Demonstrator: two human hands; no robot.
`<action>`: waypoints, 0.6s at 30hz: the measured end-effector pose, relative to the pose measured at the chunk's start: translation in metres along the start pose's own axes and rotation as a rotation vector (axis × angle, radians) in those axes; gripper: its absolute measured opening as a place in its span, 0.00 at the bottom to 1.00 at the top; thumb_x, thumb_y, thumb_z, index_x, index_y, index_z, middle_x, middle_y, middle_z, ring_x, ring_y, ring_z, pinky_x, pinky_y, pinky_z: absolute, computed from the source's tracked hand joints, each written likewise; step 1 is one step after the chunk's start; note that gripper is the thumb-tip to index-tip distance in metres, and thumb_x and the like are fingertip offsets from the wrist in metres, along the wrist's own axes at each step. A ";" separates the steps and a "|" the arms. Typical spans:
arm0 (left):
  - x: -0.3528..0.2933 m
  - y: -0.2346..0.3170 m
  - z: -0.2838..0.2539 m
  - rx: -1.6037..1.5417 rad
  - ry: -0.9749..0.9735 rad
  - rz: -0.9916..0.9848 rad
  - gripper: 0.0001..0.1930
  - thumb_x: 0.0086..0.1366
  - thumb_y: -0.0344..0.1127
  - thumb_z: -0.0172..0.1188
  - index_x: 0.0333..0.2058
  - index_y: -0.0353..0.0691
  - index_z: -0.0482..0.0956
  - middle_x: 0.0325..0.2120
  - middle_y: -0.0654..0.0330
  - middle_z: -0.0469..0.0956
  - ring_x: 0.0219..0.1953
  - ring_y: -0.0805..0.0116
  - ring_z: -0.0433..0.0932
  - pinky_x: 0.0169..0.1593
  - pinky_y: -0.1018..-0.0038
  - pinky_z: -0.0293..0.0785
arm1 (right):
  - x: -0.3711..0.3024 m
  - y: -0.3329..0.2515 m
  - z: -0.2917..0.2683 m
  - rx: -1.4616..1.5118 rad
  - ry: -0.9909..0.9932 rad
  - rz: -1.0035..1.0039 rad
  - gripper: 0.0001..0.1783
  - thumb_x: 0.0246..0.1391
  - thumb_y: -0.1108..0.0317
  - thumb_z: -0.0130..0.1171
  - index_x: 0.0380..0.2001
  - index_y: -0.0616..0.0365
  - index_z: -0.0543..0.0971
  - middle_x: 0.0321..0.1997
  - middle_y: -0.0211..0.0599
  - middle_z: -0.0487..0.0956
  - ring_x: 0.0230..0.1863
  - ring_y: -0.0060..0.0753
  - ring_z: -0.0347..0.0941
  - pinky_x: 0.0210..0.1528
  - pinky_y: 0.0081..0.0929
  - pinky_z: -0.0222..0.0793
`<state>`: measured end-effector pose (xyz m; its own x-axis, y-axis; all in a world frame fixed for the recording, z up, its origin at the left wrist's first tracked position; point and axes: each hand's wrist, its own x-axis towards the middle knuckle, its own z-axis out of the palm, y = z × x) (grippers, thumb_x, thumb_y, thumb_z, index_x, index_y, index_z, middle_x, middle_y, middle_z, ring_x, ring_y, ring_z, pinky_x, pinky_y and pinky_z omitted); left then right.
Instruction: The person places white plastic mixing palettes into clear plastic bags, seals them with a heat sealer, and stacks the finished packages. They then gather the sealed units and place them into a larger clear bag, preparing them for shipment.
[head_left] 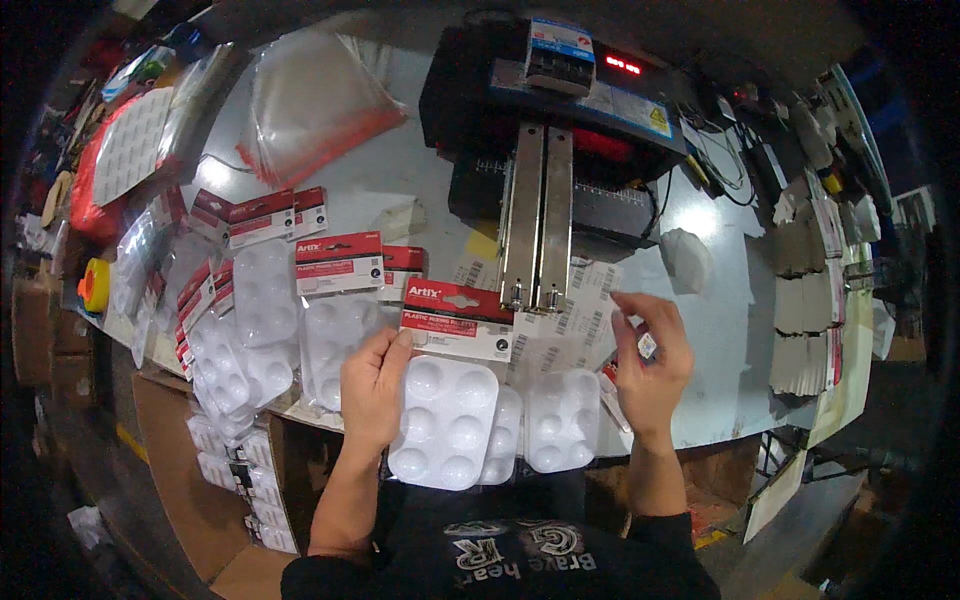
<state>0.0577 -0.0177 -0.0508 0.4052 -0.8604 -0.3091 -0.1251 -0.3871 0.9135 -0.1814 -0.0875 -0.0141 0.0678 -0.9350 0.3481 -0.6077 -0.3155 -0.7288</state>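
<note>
Your left hand [372,392] is gripping the red-and-white header card [457,325] of a white six-well palette [442,425], thumb on top, at the table's [725,350] near edge. Your right hand [657,365] is curling nearby, a small white label [647,345] showing among its fingers; whether pinched, can't tell. Bagged palettes [265,295] are lying leftward.
</note>
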 end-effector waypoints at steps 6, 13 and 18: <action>0.009 0.002 0.017 -0.017 -0.042 0.130 0.15 0.66 0.39 0.50 0.30 0.31 0.75 0.21 0.60 0.74 0.26 0.77 0.67 0.33 0.79 0.64 | 0.027 0.030 0.036 0.000 -0.006 -0.106 0.09 0.42 0.79 0.63 0.31 0.58 0.79 0.28 0.36 0.78 0.31 0.35 0.74 0.34 0.26 0.68; 0.017 0.001 0.026 -0.004 -0.005 0.139 0.14 0.67 0.39 0.50 0.29 0.33 0.74 0.20 0.64 0.72 0.26 0.79 0.64 0.32 0.80 0.63 | 0.028 0.045 0.048 -0.101 0.014 -0.176 0.09 0.40 0.78 0.64 0.29 0.57 0.79 0.27 0.36 0.76 0.29 0.39 0.73 0.33 0.31 0.67; 0.023 -0.005 0.027 -0.018 0.033 0.210 0.12 0.66 0.37 0.51 0.28 0.35 0.74 0.21 0.70 0.71 0.26 0.82 0.62 0.31 0.83 0.59 | 0.030 0.046 0.048 -0.150 0.036 -0.215 0.08 0.41 0.80 0.63 0.29 0.61 0.79 0.26 0.38 0.76 0.28 0.39 0.74 0.31 0.27 0.68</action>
<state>0.0426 -0.0444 -0.0692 0.4017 -0.9100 -0.1029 -0.1942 -0.1945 0.9615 -0.1695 -0.1379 -0.0658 0.1817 -0.8417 0.5085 -0.6933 -0.4764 -0.5407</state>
